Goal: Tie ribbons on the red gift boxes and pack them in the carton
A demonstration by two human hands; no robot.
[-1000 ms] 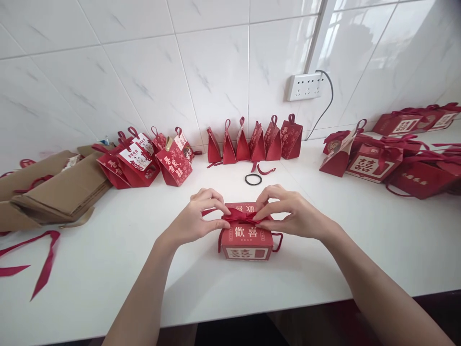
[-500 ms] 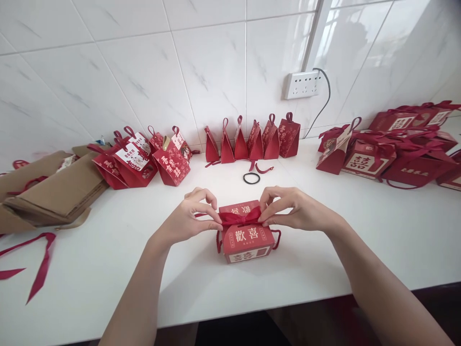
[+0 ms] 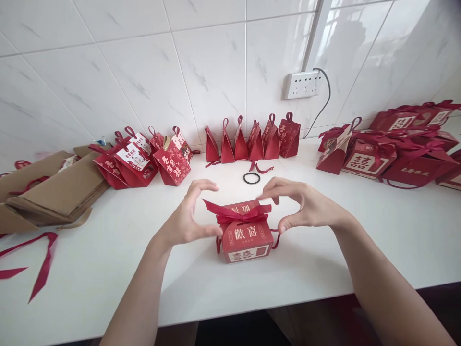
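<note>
A red gift box [image 3: 248,235] with gold and white Chinese characters sits on the white table in front of me. Across its top lies a dark red ribbon [image 3: 243,217] tied in a bow, one end sticking out to the left. Red cord handles hang at both sides of the box. My left hand [image 3: 192,216] is just left of the box, thumb and fingers spread apart, the thumb close to the box's edge. On the other side, my right hand [image 3: 297,204] is curved and open, its fingertips near the ribbon's right end. Neither hand grips anything.
Small red triangular boxes [image 3: 255,142] line the wall, with a black ring [image 3: 251,178] before them. More red boxes [image 3: 137,161] and brown cardboard [image 3: 57,187] lie left, with loose ribbon [image 3: 45,264]. Finished-looking red boxes [image 3: 370,158] cluster at right. A power strip [image 3: 304,85] hangs above.
Both hands have let go of the ribbon bow and spread their fingers, moving slightly apart. The bow's ends now stand free on top of the box.
</note>
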